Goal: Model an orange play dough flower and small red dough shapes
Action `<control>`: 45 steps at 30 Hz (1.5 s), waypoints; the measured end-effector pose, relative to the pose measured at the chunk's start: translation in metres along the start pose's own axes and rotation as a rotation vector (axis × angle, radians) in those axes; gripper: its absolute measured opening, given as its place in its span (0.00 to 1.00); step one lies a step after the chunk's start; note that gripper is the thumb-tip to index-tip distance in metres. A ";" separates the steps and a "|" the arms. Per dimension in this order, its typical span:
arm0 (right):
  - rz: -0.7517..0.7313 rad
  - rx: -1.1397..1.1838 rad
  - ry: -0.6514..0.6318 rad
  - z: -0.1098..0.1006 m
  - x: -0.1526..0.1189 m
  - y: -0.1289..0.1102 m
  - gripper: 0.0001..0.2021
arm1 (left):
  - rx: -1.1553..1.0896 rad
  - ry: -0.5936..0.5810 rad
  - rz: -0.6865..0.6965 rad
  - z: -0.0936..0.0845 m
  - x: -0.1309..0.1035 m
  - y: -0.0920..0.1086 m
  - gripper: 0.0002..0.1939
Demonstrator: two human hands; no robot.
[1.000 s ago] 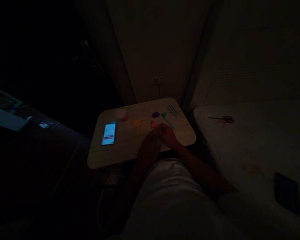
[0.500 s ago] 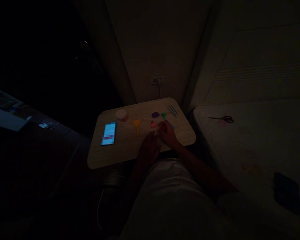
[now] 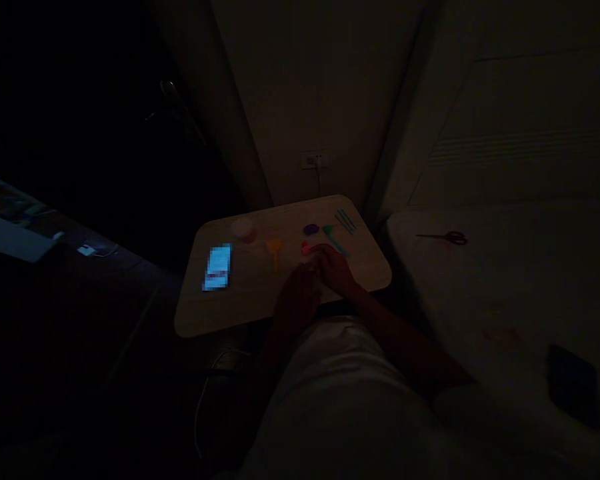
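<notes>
Over the near part of the small table (image 3: 250, 300), my two hands meet, their fingertips close together. My left hand (image 3: 299, 293) has its fingers curled, and my right hand (image 3: 333, 269) is bent in a pinch beside it. Whatever lies between the fingers is too dark and covered to make out. Just beyond the fingertips is a small pink-red piece (image 3: 306, 248), partly covered by my right hand. Farther back lie a flat purple piece (image 3: 311, 229) and a green piece (image 3: 328, 229) that touches a blue-green stick (image 3: 339, 244).
An orange piece with a wide top and narrow stem (image 3: 274, 253), a lidded tub (image 3: 243, 230) and a lit phone (image 3: 218, 267) are on the table's left. Several thin sticks (image 3: 345, 222) lie back right. Scissors (image 3: 449, 237) rest on the pale bed-like surface (image 3: 430, 273). The room is dim.
My right hand has shifted slightly left, its fingers closing in on my left hand's fingertips. More of the pink-red piece is covered, and the blue-green stick shows more fully.
</notes>
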State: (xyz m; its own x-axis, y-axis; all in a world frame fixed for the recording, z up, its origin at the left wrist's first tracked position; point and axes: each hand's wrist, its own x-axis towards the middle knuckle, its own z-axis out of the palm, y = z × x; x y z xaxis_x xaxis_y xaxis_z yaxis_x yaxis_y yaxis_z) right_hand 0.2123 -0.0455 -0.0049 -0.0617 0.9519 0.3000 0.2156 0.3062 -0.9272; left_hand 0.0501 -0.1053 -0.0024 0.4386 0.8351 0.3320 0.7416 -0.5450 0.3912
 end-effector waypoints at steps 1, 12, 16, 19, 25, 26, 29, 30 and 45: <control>0.005 0.027 -0.011 0.000 0.000 0.001 0.14 | -0.002 -0.004 -0.001 0.000 0.000 0.000 0.31; -0.029 -0.033 0.010 0.001 0.001 0.000 0.12 | 0.009 0.001 -0.002 0.002 -0.001 -0.001 0.30; -0.035 -0.051 0.007 0.002 0.001 0.001 0.11 | -0.005 0.004 -0.009 0.002 0.000 0.000 0.32; -0.067 -0.013 0.019 0.002 0.002 0.002 0.11 | 0.005 0.001 -0.005 0.003 0.000 -0.001 0.32; -0.101 0.086 0.053 0.002 0.003 0.008 0.10 | 0.011 0.006 0.021 0.004 -0.001 -0.005 0.27; -0.102 0.081 0.047 0.002 0.003 0.008 0.10 | 0.007 0.008 0.024 0.004 -0.001 -0.005 0.28; -0.085 0.043 0.023 0.001 0.002 0.007 0.12 | 0.002 0.007 0.034 0.003 0.000 -0.004 0.34; -0.074 0.035 0.014 0.001 0.002 0.006 0.12 | 0.002 0.009 0.033 0.002 0.000 -0.003 0.34; -0.049 -0.035 -0.068 0.001 0.001 -0.002 0.19 | -0.094 0.069 0.017 -0.006 0.000 0.003 0.31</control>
State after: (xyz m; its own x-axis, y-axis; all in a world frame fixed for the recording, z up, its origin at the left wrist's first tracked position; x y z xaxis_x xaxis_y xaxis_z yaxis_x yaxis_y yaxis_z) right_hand 0.2113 -0.0450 -0.0032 -0.1390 0.9346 0.3276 0.2450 0.3529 -0.9030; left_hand 0.0495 -0.1077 0.0036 0.4125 0.8202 0.3965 0.6822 -0.5665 0.4622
